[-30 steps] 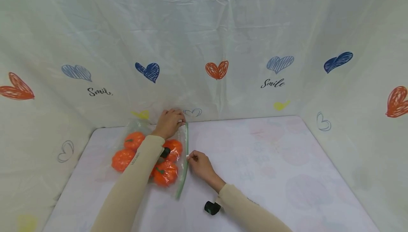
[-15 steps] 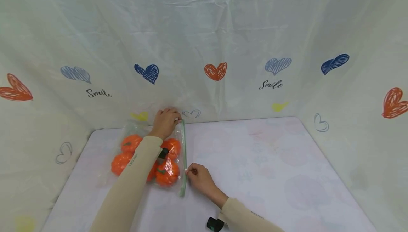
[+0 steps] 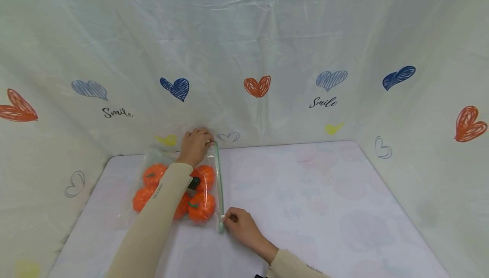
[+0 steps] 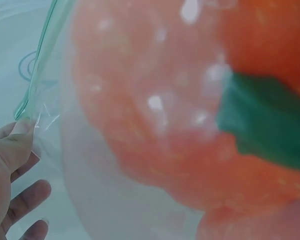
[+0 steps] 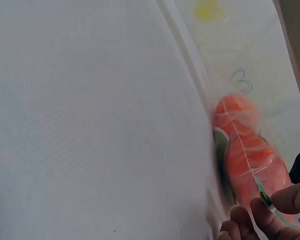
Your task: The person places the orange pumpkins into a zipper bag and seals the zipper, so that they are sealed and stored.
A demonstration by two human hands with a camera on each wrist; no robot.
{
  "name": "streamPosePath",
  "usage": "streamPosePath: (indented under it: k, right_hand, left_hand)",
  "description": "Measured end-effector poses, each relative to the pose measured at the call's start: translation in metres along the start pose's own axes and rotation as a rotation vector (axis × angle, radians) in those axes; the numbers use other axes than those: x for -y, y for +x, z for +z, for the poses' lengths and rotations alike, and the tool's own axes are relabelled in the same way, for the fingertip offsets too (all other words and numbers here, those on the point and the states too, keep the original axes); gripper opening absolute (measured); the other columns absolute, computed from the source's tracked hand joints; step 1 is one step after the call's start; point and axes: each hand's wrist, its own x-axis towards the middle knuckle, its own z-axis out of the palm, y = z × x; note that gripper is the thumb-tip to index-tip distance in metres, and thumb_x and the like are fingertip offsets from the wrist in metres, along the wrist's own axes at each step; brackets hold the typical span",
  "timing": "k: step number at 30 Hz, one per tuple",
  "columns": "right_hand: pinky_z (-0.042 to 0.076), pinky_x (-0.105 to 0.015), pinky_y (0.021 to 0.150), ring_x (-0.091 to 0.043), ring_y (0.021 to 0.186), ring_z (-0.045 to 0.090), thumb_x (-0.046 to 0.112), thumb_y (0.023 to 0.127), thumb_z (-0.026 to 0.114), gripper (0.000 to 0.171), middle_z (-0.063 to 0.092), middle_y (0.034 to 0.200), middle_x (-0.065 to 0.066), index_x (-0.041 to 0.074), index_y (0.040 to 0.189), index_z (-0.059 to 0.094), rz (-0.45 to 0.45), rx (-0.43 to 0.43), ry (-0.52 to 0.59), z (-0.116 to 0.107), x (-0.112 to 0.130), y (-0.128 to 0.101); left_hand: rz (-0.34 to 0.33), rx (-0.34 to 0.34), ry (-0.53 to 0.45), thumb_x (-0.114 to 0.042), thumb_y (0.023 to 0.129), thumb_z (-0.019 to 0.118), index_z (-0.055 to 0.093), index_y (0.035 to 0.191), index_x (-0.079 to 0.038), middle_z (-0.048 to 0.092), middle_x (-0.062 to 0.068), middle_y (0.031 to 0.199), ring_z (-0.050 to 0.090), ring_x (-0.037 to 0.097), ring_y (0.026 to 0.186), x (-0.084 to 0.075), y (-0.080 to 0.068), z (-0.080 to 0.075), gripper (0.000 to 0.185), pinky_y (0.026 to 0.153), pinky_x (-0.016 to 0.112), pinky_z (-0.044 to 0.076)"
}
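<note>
A clear zip bag (image 3: 154, 155) with a green zip edge (image 3: 219, 176) lies at the table's back left. Several orange toy pumpkins (image 3: 201, 207) with green stems are inside it. My left hand (image 3: 195, 146) reaches over the bag and holds the far end of the zip edge. In the left wrist view, the left thumb (image 4: 21, 134) pinches the bag corner against the fingers. Near the zip's front end, my right hand (image 3: 242, 229) pinches a small white slider (image 3: 223, 216). The right wrist view shows the right fingertips (image 5: 262, 207) at the green zip, beside the pumpkins.
The white table (image 3: 302, 193) extends to the right of the bag. A pale curtain (image 3: 244, 49) printed with hearts and "Smile" stands behind it and along both sides. A dark wrist device (image 3: 194, 183) on the left sleeve sits over the bag.
My right hand has slid the white slider along the zip edge toward the front. The zip edge now lies straighter. My left hand keeps hold of the far corner, slightly further left in view.
</note>
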Motion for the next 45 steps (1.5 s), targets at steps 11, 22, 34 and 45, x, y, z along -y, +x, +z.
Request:
streamPosePath:
  k: [11, 22, 34, 45]
  right_hand:
    - [0.038, -0.02, 0.06, -0.002, 0.067, 0.046, 0.008, 0.096, 0.067, 0.012, 0.057, 0.075, 0.007, 0.004, 0.084, 0.069, 0.0, 0.037, 0.02, 0.001, -0.001, -0.013]
    - [0.036, -0.019, 0.058, -0.001, 0.063, 0.045, 0.01, 0.097, 0.069, 0.013, 0.055, 0.071, 0.008, 0.004, 0.085, 0.071, 0.002, 0.066, 0.039, -0.003, -0.003, -0.014]
    - [0.046, -0.02, 0.054, -0.01, 0.066, 0.06, 0.006, 0.103, 0.062, 0.019, 0.073, 0.082, -0.022, -0.008, 0.093, 0.07, 0.097, 0.188, 0.241, -0.006, -0.006, -0.01]
    - [0.053, -0.025, 0.057, -0.012, 0.072, 0.064, 0.011, 0.103, 0.064, 0.014, 0.072, 0.085, -0.005, -0.001, 0.101, 0.071, 0.197, 0.263, 0.217, -0.019, -0.006, -0.015]
  left_hand:
    - [-0.008, -0.016, 0.017, -0.012, 0.098, 0.075, 0.079, 0.103, -0.009, 0.07, 0.01, 0.115, 0.062, 0.035, 0.111, 0.004, 0.0, -0.002, 0.007, 0.094, 0.052, 0.049]
    - [-0.012, -0.013, 0.04, -0.014, 0.099, 0.074, 0.08, 0.108, -0.008, 0.07, 0.01, 0.115, 0.062, 0.035, 0.111, 0.004, 0.001, -0.004, 0.012, 0.095, 0.052, 0.049]
    - [-0.056, -0.014, 0.028, -0.014, 0.099, 0.075, 0.081, 0.108, -0.006, 0.07, 0.011, 0.113, 0.061, 0.035, 0.11, 0.002, -0.002, -0.003, 0.014, 0.097, 0.052, 0.05]
    - [-0.074, 0.048, -0.052, -0.016, 0.102, 0.071, 0.076, 0.12, -0.006, 0.067, 0.014, 0.127, 0.059, 0.038, 0.118, -0.003, -0.017, -0.003, 0.021, 0.101, 0.057, 0.047]
